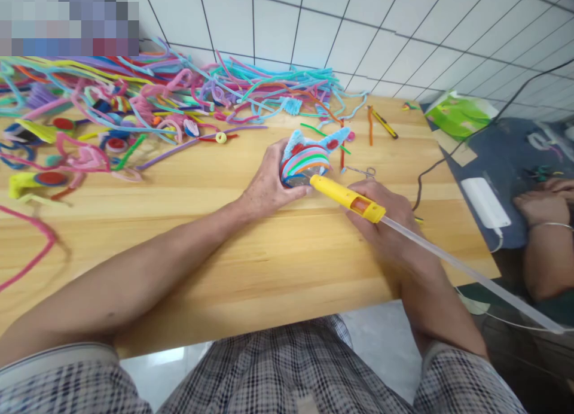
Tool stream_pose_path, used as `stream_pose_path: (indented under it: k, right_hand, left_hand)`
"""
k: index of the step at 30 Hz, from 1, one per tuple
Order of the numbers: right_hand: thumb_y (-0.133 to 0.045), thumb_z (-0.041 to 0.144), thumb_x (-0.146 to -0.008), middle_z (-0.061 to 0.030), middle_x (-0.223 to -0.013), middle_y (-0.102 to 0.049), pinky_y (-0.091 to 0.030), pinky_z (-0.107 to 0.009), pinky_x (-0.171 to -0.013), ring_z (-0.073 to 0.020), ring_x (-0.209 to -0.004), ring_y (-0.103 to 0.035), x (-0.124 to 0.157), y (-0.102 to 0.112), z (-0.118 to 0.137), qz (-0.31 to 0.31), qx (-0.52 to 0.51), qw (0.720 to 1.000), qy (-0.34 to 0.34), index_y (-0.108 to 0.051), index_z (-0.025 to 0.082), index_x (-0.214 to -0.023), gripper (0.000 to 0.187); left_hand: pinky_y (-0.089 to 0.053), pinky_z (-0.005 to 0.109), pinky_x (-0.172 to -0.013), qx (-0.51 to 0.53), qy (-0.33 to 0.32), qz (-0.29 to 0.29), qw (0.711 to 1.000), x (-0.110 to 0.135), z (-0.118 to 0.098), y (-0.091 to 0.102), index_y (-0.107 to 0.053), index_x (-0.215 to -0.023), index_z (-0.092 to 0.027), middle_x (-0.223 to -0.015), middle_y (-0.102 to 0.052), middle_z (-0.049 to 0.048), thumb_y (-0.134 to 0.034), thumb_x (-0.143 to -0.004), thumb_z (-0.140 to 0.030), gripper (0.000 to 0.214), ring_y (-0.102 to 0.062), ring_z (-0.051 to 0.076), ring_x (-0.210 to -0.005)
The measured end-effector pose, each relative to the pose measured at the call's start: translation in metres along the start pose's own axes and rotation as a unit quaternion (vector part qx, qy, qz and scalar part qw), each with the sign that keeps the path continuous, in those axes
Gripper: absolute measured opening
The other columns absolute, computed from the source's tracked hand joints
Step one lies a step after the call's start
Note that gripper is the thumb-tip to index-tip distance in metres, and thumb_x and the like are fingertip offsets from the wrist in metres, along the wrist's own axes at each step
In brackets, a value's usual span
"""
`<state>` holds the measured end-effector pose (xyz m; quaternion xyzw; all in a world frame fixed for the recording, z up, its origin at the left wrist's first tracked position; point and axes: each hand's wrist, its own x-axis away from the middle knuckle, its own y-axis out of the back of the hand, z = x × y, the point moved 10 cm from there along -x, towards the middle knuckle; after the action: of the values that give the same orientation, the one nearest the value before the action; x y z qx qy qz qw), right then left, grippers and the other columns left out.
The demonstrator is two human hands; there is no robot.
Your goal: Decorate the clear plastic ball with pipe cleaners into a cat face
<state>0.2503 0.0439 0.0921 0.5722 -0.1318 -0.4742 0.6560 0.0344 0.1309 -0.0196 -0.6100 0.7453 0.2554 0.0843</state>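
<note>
Left grip [269,186] clasps a rainbow-striped pipe-cleaner piece [307,161] — right grip [386,224] holds a glue gun [347,197].

No legible text, number or brand anywhere in view. Green-and-white plastic packet [460,115] near far right corner of pale wooden counter [269,270]: markings too blurred to read. Yellow plastic glue gun [347,197]: orange patch, no characters discernible.

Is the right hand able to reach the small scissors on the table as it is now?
Probably not yet: the scissors lie close beyond the right hand with nothing lying between, but that hand is full with the yellow glue gun.
</note>
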Motion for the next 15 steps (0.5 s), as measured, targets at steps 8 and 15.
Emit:
stream_pose_path:
  k: [8, 15]
  right_hand:
    - [-0.069, 0.032, -0.112, -0.0072, -0.114, -0.087, -0.069, -0.046, -0.081, -0.033, -0.102, -0.086, -0.0004, -0.0018, -0.0057, 0.011, 0.021, 1.0, 0.0, -0.069, 0.035, -0.124, 0.013]
    - [-0.069, 0.031, -0.113, -0.0062, -0.113, -0.087, -0.068, -0.045, -0.08, -0.0319, -0.1, -0.086, -0.0015, -0.0002, -0.0039, 0.008, 0.018, 1.0, -0.004, -0.069, 0.035, -0.124, 0.012]
  left_hand:
    - [-0.047, 0.067, -0.145, -0.001, -0.002, 0.003, 1.0, -0.0002, -0.0002, 0.0008, -0.047, -0.172, -0.03, -0.177, -0.056, 0.0183, -0.103, -0.086, -0.076, 0.112, -0.054, 0.045, -0.171]
    - [-0.047, 0.069, -0.145, -0.002, -0.004, -0.001, 1.0, -0.0012, 0.0003, 0.0004, -0.048, -0.172, -0.031, -0.174, -0.059, 0.0175, -0.102, -0.084, -0.08, 0.114, -0.054, 0.046, -0.171]
